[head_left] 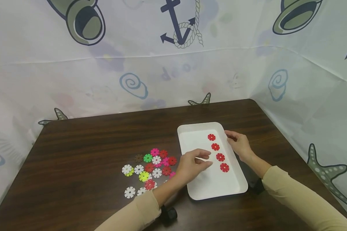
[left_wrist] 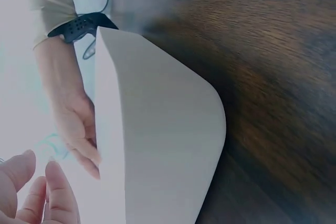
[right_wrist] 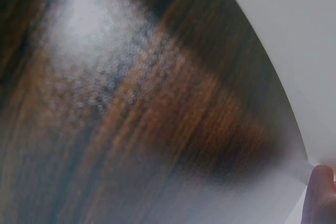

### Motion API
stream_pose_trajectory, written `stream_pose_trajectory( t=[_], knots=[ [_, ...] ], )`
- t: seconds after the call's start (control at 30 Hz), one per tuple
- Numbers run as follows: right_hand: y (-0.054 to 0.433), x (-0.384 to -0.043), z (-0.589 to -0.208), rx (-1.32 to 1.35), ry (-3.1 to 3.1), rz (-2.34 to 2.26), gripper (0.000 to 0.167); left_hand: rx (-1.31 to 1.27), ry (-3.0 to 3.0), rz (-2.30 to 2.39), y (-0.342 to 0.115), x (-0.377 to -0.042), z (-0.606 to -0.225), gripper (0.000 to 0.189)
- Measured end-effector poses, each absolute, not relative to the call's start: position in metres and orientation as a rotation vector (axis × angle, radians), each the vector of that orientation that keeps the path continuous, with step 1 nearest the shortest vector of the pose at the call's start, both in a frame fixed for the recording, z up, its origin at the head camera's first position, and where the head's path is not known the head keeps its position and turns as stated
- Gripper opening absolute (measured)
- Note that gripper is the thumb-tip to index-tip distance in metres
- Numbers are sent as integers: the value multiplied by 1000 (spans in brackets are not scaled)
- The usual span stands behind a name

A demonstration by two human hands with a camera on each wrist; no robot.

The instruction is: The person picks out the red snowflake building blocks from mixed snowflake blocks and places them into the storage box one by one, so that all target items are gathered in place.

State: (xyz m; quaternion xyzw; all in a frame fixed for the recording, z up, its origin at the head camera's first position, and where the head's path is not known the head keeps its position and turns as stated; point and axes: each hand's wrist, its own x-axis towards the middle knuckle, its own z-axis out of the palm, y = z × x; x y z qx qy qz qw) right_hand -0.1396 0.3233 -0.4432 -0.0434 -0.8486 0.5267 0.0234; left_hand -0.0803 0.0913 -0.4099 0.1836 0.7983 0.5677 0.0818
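Four fingers' breadth apart, red notched plastic discs [head_left: 215,147] stand in a column along the right side of a white rectangular tray [head_left: 199,189]. My left hand [head_left: 194,163] hovers over the tray, left of the discs. Its thumb and fingertips are apart, and nothing shows between them, as the left wrist view also shows. At the tray's right rim, my right hand [head_left: 239,145] grips the edge with thumb and fingers. In the right wrist view, one fingertip [right_wrist: 319,195] meets the tray wall [right_wrist: 294,40]. Part of that grasp is hidden.
Left of the tray lies a loose pile of notched discs [head_left: 143,176] in white, red, pink, yellow, green and brown. My left forearm covers some of them. The dark wooden table [head_left: 75,166] backs onto a printed fabric curtain [head_left: 162,77].
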Motion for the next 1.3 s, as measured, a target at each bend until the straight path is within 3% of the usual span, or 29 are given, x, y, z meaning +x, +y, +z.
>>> stream_pose_trajectory(
  t=[0.43,0.87,1.3],
  knots=[
    [322,-139,-440,-140,-2634,1630,41,492,2378,1775,44,-81,-408,28],
    [321,-138,-436,-162,-2633,1638,41,210,2388,1841,-12,-80,-417,30],
    [320,-137,-436,-180,-2640,1635,42,148,2412,1819,-40,-68,-426,35]
  ],
)
